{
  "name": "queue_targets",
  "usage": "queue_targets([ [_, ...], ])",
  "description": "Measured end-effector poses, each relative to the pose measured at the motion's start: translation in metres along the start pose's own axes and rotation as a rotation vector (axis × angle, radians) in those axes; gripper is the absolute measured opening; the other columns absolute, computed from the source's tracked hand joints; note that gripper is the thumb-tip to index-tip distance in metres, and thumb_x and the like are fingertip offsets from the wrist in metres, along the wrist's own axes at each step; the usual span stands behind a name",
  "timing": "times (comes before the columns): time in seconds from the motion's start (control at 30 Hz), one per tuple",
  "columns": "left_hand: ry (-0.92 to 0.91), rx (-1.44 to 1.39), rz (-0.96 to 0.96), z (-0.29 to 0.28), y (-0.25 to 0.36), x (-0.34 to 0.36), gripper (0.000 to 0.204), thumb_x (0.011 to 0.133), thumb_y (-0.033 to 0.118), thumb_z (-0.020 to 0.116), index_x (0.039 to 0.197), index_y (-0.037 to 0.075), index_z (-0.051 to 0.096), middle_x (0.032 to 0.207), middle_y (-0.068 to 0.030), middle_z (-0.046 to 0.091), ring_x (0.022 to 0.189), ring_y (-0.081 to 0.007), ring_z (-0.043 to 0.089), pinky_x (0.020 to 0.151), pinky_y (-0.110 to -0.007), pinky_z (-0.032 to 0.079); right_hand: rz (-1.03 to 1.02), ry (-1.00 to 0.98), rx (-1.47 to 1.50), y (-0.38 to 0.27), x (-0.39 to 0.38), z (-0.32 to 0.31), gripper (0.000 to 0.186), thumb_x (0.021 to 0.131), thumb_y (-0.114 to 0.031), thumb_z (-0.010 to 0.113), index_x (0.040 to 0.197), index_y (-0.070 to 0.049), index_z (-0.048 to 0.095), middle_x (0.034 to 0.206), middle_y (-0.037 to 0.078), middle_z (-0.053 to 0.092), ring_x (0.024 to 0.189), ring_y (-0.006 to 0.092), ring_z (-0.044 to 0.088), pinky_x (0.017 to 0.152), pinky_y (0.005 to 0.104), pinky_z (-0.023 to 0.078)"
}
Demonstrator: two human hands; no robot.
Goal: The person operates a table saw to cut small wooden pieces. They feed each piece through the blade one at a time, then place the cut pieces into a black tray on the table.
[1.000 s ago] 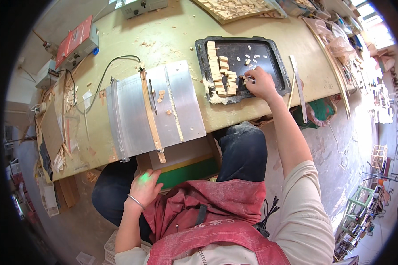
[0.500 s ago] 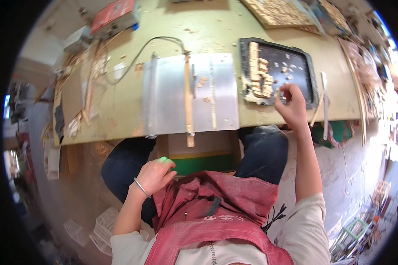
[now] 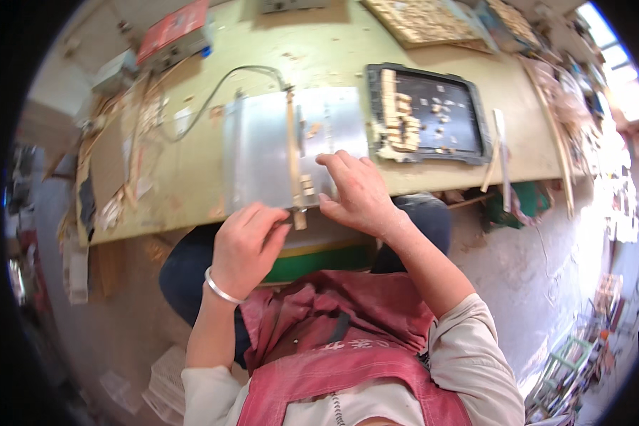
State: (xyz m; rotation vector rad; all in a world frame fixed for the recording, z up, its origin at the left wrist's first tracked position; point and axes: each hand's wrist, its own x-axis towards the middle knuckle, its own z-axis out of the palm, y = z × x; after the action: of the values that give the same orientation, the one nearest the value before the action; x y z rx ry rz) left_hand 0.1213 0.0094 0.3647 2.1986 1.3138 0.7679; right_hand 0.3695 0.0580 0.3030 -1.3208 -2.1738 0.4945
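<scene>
My right hand [image 3: 341, 177] hovers open over a metal plate [image 3: 255, 142], thumb and forefinger apart on either side of small wooden blocks [image 3: 307, 184]. A long wooden strip [image 3: 291, 128] runs front to back on the plate, beside a dark slot with what looks like a saw blade [image 3: 302, 124]. More small pieces [image 3: 314, 130] lie right of it. My left hand [image 3: 252, 234] has its fingers curled at the plate's front edge, near the strip's end; what they grip, if anything, I cannot make out.
A black tray [image 3: 451, 131] of blocks is to the right, with steel rulers [image 3: 505, 170] and wood strips [image 3: 561, 142] beyond. A cable [image 3: 213, 103], red-topped box [image 3: 174, 32], board piled with pieces [image 3: 412, 21] and scraps [image 3: 110, 163] share the bench [image 3: 177, 213].
My right hand has left the tray for the metal plate, where small blocks now sit within its fingers' span. My left hand has risen to the plate's front edge.
</scene>
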Motion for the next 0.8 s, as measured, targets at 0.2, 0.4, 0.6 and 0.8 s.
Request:
queue_targets([
  [0.2,0.022,-0.079,-0.129,-0.004,-0.001,-0.018,0.017,0.088,-0.006,0.075,0.104,0.000,0.070,0.089,-0.0121,0.067,0.076,-0.0282,0.067,0.070,-0.038,0.054,0.356,0.261,-0.034,0.106,-0.051,-0.080,0.014,0.088,-0.009,0.074,0.101,-0.003,0.075,0.097,0.015,0.072,0.092,0.0318,0.071,0.081,0.0430,0.055],
  [0.4,0.026,-0.055,-0.152,-0.003,-0.009,-0.031,0.018,0.090,-0.008,0.073,0.108,-0.002,0.069,0.091,-0.0150,0.068,0.079,-0.0295,0.068,0.072,-0.038,0.056,0.587,0.363,-0.157,0.232,-0.084,-0.104,0.016,0.092,-0.014,0.072,0.101,-0.002,0.077,0.095,0.017,0.073,0.087,0.0328,0.073,0.080,0.0433,0.057],
  [0.6,-0.014,-0.017,-0.143,0.002,-0.004,-0.032,0.019,0.089,-0.006,0.073,0.108,-0.001,0.070,0.090,-0.0143,0.067,0.079,-0.0299,0.068,0.073,-0.039,0.056,0.637,0.280,-0.316,0.269,-0.042,-0.083,0.026,0.088,-0.019,0.076,0.111,-0.007,0.074,0.111,0.015,0.074,0.100,0.0368,0.072,0.090,0.0480,0.056],
  [0.8,-0.029,0.018,-0.183,0.002,-0.005,-0.034,0.021,0.088,-0.006,0.074,0.109,0.000,0.070,0.090,-0.0132,0.068,0.080,-0.0298,0.069,0.074,-0.040,0.055,0.798,0.192,-0.267,0.281,-0.032,-0.087,0.028,0.089,-0.018,0.074,0.115,-0.010,0.073,0.122,0.016,0.073,0.109,0.0388,0.071,0.096,0.0489,0.055],
])
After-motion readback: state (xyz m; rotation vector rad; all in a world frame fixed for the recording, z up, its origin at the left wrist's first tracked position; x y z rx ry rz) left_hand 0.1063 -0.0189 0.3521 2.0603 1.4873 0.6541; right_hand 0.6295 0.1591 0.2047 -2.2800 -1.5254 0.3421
